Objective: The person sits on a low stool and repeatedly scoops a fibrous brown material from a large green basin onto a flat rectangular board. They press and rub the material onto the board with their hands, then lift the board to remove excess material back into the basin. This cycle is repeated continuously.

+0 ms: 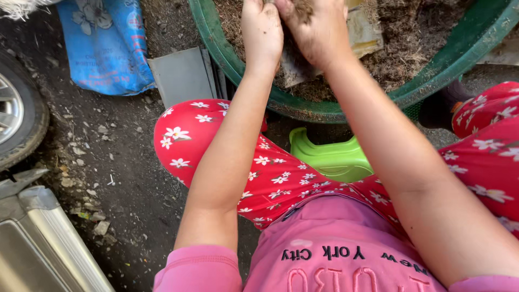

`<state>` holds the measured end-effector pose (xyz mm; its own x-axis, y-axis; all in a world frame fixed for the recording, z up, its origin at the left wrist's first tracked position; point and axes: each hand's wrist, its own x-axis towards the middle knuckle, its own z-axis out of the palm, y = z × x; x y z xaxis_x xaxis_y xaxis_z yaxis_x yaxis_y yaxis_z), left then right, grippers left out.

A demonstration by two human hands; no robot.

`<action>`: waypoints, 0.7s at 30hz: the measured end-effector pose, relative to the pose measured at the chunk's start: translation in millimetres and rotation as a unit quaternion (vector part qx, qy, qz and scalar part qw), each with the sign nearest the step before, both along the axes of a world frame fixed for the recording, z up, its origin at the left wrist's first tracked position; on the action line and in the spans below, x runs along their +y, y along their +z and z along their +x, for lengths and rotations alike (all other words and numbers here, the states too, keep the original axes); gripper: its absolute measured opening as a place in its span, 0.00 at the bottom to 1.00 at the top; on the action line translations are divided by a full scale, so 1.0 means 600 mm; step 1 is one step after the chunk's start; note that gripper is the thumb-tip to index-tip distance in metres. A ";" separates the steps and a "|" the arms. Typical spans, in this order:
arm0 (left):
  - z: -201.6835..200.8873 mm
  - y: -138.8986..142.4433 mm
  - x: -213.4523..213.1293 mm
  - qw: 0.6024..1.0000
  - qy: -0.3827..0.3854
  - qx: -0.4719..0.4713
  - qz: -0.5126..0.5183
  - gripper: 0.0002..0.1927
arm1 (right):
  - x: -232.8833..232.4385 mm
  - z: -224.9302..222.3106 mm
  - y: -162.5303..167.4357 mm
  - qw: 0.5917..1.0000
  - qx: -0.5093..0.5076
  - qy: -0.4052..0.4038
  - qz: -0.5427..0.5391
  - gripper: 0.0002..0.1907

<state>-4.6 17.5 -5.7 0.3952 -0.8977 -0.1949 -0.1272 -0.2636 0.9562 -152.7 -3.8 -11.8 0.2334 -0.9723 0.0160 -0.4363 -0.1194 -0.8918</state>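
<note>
A view straight down from the head of a seated person, showing both bare forearms stretched forward over the lap. The left hand [262,32] and the right hand [319,30] meet close together at the top edge of the view, over a large round green basin [227,59]. The basin holds a heap of brown, fibrous, soil-like material [411,38]. Both hands are dusted with it. The right hand is curled around a clump of this brown material, fingers bent inward. The left hand presses up against it, fingers folded; its fingertips are cut off by the top of the view, so whether it grips anything of its own is hard to tell. Just beneath the hands, a pale flat sheet [294,67], perhaps card or plastic, lies half buried in the material.

The person wears a pink top [335,254] and red trousers with white flowers [189,135], knees spread to either side of the basin. Between the knees sits a bright green plastic stool [330,157], just beside the basin's near rim.

The ground [119,162] is dark dirt scattered with small stones. To the left lie a blue printed sack [105,43], a grey flat panel [181,75], part of a car tyre [16,119] and a silvery metal object [43,243].
</note>
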 end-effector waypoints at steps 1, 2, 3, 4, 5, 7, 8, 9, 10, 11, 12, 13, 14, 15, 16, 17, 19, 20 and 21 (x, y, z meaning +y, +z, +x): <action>0.005 -0.008 0.007 0.999 -0.008 -0.014 -0.048 0.23 | 0.017 0.010 -0.026 0.996 0.014 -0.028 -0.078 0.21; 0.011 -0.012 0.013 0.995 -0.017 -0.031 -0.095 0.26 | 0.017 0.009 -0.057 0.997 0.023 -0.047 -0.058 0.19; 0.014 -0.012 0.017 0.994 -0.026 -0.050 -0.095 0.27 | 0.008 -0.009 -0.090 0.996 0.032 -0.068 -0.039 0.18; 0.017 -0.010 0.025 0.992 -0.038 -0.068 -0.099 0.28 | 0.000 -0.032 -0.126 0.995 0.041 -0.091 -0.022 0.17; 0.018 -0.005 0.027 0.989 -0.052 -0.086 -0.107 0.29 | -0.007 -0.057 -0.159 0.992 0.033 -0.106 -0.063 0.17; 0.010 0.008 0.027 0.992 -0.054 -0.079 -0.080 0.30 | -0.020 -0.113 -0.215 0.986 0.047 -0.144 -0.069 0.20; 0.005 0.015 0.027 0.993 -0.054 -0.076 -0.068 0.30 | -0.023 -0.131 -0.236 0.984 0.067 -0.165 -0.031 0.21; 0.000 0.022 0.025 0.995 -0.047 -0.083 -0.041 0.29 | -0.028 -0.139 -0.249 0.977 0.120 -0.174 0.011 0.22; -0.007 0.028 0.024 0.995 -0.040 -0.090 -0.013 0.29 | -0.031 -0.139 -0.252 0.966 0.172 -0.183 0.054 0.23; -0.012 0.034 0.021 0.995 -0.033 -0.093 0.020 0.29 | -0.032 -0.131 -0.247 0.957 0.167 -0.211 0.103 0.24; -0.013 0.039 0.016 0.996 -0.025 -0.079 0.031 0.29 | -0.027 -0.118 -0.240 0.946 0.164 -0.235 0.154 0.25; -0.010 0.042 0.005 0.997 -0.017 -0.065 0.039 0.28 | -0.028 -0.096 -0.222 0.932 0.158 -0.258 0.201 0.26; -0.007 0.044 -0.010 0.998 -0.013 -0.053 0.042 0.28 | -0.033 -0.072 -0.197 0.946 0.143 -0.240 0.167 0.25; -0.007 0.046 -0.021 0.998 -0.013 -0.051 0.033 0.29 | -0.034 -0.050 -0.168 0.957 0.128 -0.224 0.133 0.24; -0.010 0.047 -0.028 0.998 -0.014 -0.048 0.025 0.29 | -0.033 -0.032 -0.136 0.966 0.114 -0.209 0.100 0.22; -0.013 0.047 -0.035 0.999 -0.015 -0.044 0.016 0.30 | -0.036 -0.015 -0.108 0.978 0.079 -0.187 0.039 0.21; -0.026 0.052 -0.030 0.998 -0.038 -0.058 0.000 0.31 | -0.054 0.008 -0.064 0.987 0.012 -0.133 -0.085 0.18; -0.034 0.056 -0.020 0.997 -0.048 -0.066 -0.008 0.32 | -0.070 0.012 -0.053 0.986 -0.006 -0.141 -0.086 0.17; -0.040 0.061 -0.011 0.995 -0.051 -0.084 0.001 0.31 | -0.088 0.014 -0.051 0.985 -0.026 -0.147 -0.085 0.17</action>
